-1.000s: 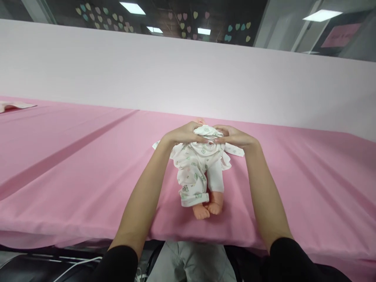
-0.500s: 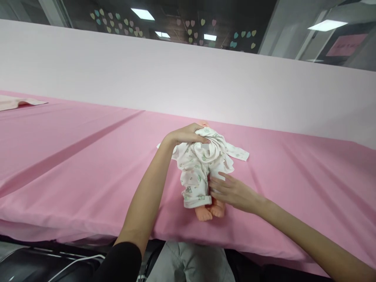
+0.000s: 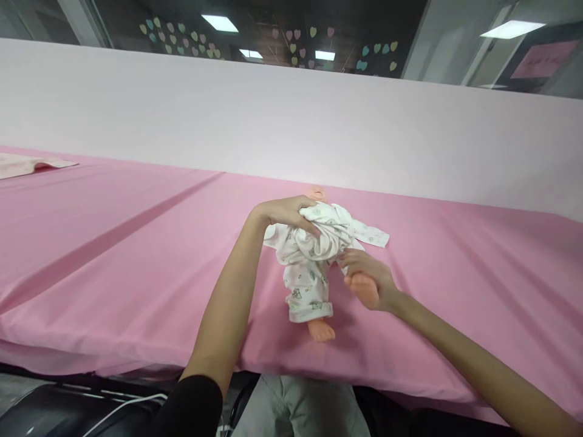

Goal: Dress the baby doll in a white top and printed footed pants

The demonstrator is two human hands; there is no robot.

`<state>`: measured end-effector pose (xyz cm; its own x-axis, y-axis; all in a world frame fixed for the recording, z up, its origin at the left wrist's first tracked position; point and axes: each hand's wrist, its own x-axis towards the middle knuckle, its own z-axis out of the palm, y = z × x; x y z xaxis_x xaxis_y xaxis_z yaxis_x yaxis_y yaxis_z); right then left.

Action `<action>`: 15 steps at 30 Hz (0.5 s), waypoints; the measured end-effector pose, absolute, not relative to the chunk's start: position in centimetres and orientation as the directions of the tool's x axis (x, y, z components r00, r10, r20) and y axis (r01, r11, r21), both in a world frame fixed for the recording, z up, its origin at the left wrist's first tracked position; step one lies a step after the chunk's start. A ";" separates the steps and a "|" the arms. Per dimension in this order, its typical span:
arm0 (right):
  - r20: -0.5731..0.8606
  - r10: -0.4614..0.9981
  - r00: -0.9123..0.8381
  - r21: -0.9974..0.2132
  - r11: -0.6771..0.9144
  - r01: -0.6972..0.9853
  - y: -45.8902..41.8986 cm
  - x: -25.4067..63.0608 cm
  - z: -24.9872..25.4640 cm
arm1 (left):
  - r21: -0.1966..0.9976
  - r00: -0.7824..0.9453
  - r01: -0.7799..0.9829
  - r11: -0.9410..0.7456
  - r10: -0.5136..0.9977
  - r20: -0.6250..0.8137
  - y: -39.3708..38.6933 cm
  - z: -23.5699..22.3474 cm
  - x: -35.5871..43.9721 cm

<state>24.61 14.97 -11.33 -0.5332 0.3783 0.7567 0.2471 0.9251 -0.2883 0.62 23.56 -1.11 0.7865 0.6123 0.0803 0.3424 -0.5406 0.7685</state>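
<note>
A baby doll (image 3: 317, 193) lies on its back with its head toward the wall. White baby clothes (image 3: 307, 285) with small green prints cover its body and one leg down to the ankle. Across the belly the cloth is bunched up, and my left hand (image 3: 289, 212) grips this bunch with thumb and fingers. My right hand (image 3: 376, 273) is closed around the doll's other leg, which is bent up so that the sole of its foot (image 3: 364, 291) faces me. The doll's covered leg rests flat, its bare foot (image 3: 321, 329) pointing toward me.
The doll lies on a pink padded surface (image 3: 136, 261) close to its front edge. A white low wall (image 3: 255, 121) runs along the back, with dark glass above. Pale pink cloth (image 3: 27, 164) lies at the far left. Below the edge, a white cable (image 3: 122, 409) crosses something black.
My right hand has taken hold of the doll's leg and raised it off the surface, bending it up. My left hand keeps its grip on the bunched cloth, slightly lower, and more of the doll's head shows.
</note>
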 end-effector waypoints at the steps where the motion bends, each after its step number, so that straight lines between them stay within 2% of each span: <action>1: 0.784 0.460 -0.417 -0.398 0.888 0.232 15.1 24.3 -11.0 | 0.753 0.816 0.343 -0.561 0.575 0.057 23.5 -1.0 0.6; 4: 0.764 0.640 -0.076 -0.616 0.760 0.208 16.3 23.5 -10.0 | 0.717 0.886 0.324 -0.617 0.463 -0.002 23.3 -0.8 0.9; 6: 0.714 0.695 0.081 -0.693 0.685 0.225 17.6 23.1 -9.2 | 0.682 0.917 0.315 -0.660 0.398 -0.038 22.8 -0.5 1.5; 8: 0.683 0.714 0.152 -0.726 0.642 0.246 19.0 22.9 -8.4 | 0.623 0.924 0.328 -0.711 0.378 -0.055 21.9 -0.1 2.4; 11: 0.676 0.722 0.144 -0.722 0.612 0.323 20.4 22.6 -7.3 | 0.517 0.888 0.383 -0.765 0.459 0.022 20.0 0.4 3.8; 15: 0.624 0.776 -0.087 -0.661 0.584 0.472 20.5 22.0 -6.6 | 0.371 0.787 0.443 -0.816 0.552 0.275 18.1 1.0 4.6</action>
